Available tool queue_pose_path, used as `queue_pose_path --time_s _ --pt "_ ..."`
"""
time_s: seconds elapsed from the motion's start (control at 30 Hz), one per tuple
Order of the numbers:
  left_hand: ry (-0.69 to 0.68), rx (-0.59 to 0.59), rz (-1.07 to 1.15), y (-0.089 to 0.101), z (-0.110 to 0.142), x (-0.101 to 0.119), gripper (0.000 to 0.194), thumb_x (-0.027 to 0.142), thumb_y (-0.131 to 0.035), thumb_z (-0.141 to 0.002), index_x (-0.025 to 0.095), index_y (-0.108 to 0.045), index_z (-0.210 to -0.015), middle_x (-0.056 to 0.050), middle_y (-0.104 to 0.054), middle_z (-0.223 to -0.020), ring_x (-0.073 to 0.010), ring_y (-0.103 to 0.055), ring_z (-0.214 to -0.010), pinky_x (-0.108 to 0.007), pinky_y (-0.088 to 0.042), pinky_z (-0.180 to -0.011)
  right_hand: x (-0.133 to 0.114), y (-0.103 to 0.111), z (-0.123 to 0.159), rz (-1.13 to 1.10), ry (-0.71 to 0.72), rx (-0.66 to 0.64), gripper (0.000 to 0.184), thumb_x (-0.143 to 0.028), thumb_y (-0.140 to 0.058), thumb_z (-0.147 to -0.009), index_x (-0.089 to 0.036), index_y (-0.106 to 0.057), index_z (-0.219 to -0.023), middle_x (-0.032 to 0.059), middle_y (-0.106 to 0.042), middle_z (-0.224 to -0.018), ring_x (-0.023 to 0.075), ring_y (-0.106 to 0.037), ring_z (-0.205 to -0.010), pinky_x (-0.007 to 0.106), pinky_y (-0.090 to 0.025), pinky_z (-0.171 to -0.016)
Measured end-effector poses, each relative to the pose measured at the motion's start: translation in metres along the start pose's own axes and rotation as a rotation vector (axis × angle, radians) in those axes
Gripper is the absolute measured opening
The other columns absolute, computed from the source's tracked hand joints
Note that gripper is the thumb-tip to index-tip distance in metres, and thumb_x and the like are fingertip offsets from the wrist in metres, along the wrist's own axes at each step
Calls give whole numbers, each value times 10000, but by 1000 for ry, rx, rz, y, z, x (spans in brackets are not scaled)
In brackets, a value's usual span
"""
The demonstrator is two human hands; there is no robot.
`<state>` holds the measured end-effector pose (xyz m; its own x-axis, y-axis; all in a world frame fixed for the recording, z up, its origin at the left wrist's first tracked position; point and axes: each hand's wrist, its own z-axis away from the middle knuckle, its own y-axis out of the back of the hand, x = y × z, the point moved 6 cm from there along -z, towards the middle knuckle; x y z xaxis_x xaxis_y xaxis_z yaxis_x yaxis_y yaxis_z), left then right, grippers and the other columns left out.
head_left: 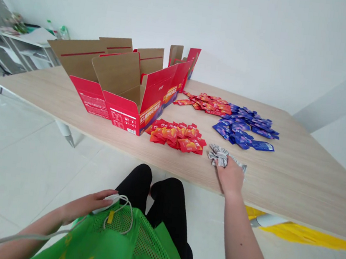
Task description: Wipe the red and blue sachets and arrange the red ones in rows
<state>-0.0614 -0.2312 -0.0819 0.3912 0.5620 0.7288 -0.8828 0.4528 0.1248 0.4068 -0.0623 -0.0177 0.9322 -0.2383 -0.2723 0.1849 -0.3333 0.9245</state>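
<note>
A crumpled grey-and-white striped cloth (pixel 219 155) is bunched in my right hand (pixel 230 176), which presses on the front part of the table. Left of it lies a pile of red sachets (pixel 177 136); beyond the cloth are blue-purple sachets (pixel 237 131). My left hand (pixel 98 200) is down at my lap, its fingers over a smooth white device (pixel 109 203) with a white cable. The hand partly hides the device, whose kind I cannot make out.
Red cardboard boxes (pixel 121 108) with raised flaps stand on the left of the wooden table (pixel 293 178). More red sachets (pixel 212 105) lie towards the wall. Yellow material (pixel 299 233) shows below the front edge. A cluttered shelf (pixel 28 46) stands far left.
</note>
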Motion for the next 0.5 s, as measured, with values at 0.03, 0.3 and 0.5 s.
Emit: queue_pose_path --time_s 0.03,0.3,0.5 --pt "-3 2 46 -4 0 -2 807 663 -625 -809 211 -496 -1465 -23 -613 -1415 -247 -572 -1313 -286 -448 -1089 -1 1 0 2 3 -1 491 -421 -544 -900 -94 -635 -1256 222 -730 -1120 353 -672 -1028 473 -449 -933" --pt "29 195 -167 -4 -7 -6 803 751 -488 -848 177 -564 -1403 -78 -599 -1435 -303 -535 -1352 -378 -366 -1171 -5 6 2 -10 25 15 462 -406 -551 -912 -112 -633 -1259 202 -725 -1163 321 -670 -1052 451 -444 -942" --pt "21 68 -269 -5 -15 1 842 687 -626 -736 204 -538 -1420 -81 -553 -1486 -307 -523 -1363 -400 -366 -1178 -6 5 2 -4 39 10 445 -393 -541 -914 -118 -637 -1251 192 -723 -1177 321 -664 -1087 453 -432 -972"
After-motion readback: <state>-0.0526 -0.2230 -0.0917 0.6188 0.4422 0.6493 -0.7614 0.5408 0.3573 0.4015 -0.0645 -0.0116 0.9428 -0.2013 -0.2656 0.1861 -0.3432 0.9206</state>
